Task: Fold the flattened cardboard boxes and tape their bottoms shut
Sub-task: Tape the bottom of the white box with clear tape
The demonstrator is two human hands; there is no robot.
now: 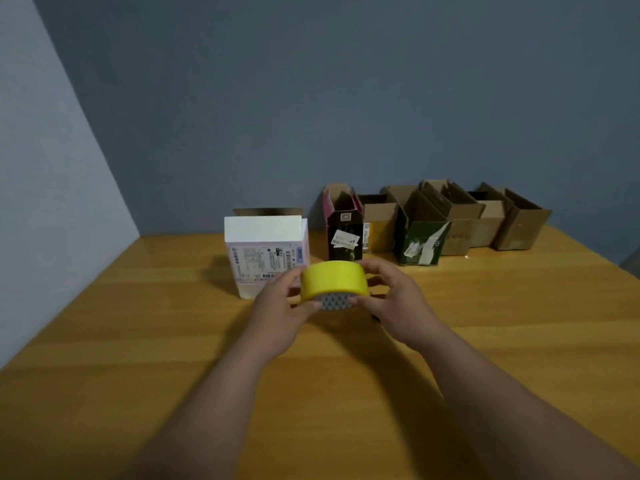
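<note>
Frame centre: left hand (282, 301) and right hand (391, 299) each pinch the yellow tape (331, 281) by its rim above the table (138, 341), a light, rigid, slick-faced roll; white box (266, 252) just behind, probably light and crushable, so hold its edges.

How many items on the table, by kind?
White box with shipping label: 1
Black and pink box: 1
Green box: 1
Plain brown cardboard boxes: about 4, since they overlap and the exact count is unclear
Yellow tape roll, held between left hand and right hand: 1
Total: about 8
</note>
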